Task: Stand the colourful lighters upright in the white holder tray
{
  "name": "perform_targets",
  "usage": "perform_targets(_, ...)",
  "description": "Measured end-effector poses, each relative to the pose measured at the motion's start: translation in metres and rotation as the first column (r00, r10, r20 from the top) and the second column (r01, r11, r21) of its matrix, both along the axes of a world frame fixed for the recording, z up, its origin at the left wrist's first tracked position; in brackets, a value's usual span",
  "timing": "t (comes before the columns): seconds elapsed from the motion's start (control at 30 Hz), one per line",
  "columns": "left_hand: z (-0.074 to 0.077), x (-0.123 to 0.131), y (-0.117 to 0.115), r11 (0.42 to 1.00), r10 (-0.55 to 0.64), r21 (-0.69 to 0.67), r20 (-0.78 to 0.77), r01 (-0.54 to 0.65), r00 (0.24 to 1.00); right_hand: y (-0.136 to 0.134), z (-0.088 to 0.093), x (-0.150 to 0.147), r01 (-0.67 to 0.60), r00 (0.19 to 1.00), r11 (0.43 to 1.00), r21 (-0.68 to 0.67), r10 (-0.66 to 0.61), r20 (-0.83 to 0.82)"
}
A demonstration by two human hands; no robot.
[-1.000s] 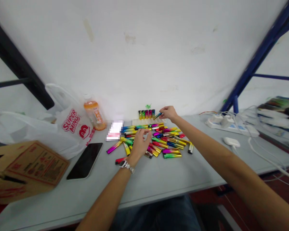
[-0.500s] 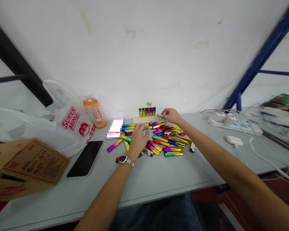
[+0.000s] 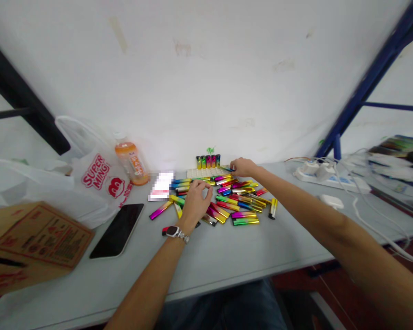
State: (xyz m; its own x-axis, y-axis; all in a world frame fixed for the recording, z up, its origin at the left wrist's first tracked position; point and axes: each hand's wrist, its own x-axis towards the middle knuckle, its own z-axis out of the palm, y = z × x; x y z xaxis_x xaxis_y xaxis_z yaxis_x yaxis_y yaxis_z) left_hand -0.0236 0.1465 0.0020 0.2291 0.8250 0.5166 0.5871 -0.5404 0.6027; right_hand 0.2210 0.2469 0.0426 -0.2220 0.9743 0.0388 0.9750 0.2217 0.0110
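Observation:
Shiny two-tone lighters (image 3: pixel 244 214) lie in a loose heap on the grey table. Behind them, at the wall, a pale tray with holes (image 3: pixel 201 173) carries several lighters standing upright in a row (image 3: pixel 208 162). My right hand (image 3: pixel 243 167) pinches a lighter (image 3: pixel 227 168) by one end, tilted low over the tray's right side. Over the left part of the heap hovers my left hand (image 3: pixel 196 201), fingers bent and thumb apart, with nothing visible in it. It hides some lighters beneath it.
Left of the heap are a pixelated bright screen (image 3: pixel 161 185), a black phone (image 3: pixel 117 230), an orange drink bottle (image 3: pixel 132 162), a plastic bag (image 3: pixel 99 183) and a cardboard box (image 3: pixel 37 243). A power strip (image 3: pixel 333 178) with cables and a white charger (image 3: pixel 331 201) sit on the right.
My right hand has turned palm-down and lowered slightly, bringing the lighter nearer the tray. My left hand stays over the heap. The whole view has shifted slightly.

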Motion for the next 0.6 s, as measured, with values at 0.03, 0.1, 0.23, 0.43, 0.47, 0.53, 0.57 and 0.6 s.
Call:
perform_targets(0.03, 0.0, 0.0, 0.0, 1.0, 0.001, -0.001, 0.0, -0.001, 1.0, 0.0, 0.001, 0.0, -0.015, 1.0, 1.0, 0.005, 0.015, -0.007)
perform_targets(0.1, -0.001, 0.0, 0.0, 1.0, 0.002, -0.007, 0.001, -0.002, 1.0, 0.001, 0.004, 0.001, -0.031, 0.999, 0.999, 0.03, 0.032, -0.034)
perform_targets(0.23, -0.001, 0.001, 0.0, 1.0, 0.001, -0.028, -0.004, -0.002, 1.0, 0.007, 0.012, 0.004, -0.055, 0.993, 0.992, 0.116, 0.067, -0.099)
perform_targets(0.43, -0.003, 0.0, 0.0, 1.0, 0.0, -0.02, -0.008, -0.001, 1.0, 0.025, 0.022, 0.001, -0.095, 0.984, 0.979, 0.18, 0.12, -0.134)
perform_targets(0.47, -0.003, 0.0, 0.0, 1.0, 0.0, -0.021, -0.007, 0.0, 1.0, 0.028, 0.023, 0.0, -0.102, 0.984, 0.98, 0.173, 0.125, -0.128)
perform_targets(0.53, -0.004, 0.0, 0.0, 1.0, -0.006, -0.02, -0.009, 0.006, 1.0, 0.034, 0.022, -0.004, -0.116, 0.984, 0.982, 0.15, 0.134, -0.118)
perform_targets(0.57, -0.004, -0.001, 0.0, 1.0, -0.009, -0.016, -0.011, 0.008, 1.0, 0.036, 0.021, -0.006, -0.12, 0.983, 0.982, 0.143, 0.138, -0.12)
perform_targets(0.6, -0.004, -0.001, 0.0, 1.0, -0.012, -0.012, -0.014, 0.012, 1.0, 0.039, 0.021, -0.008, -0.121, 0.982, 0.982, 0.146, 0.14, -0.128)
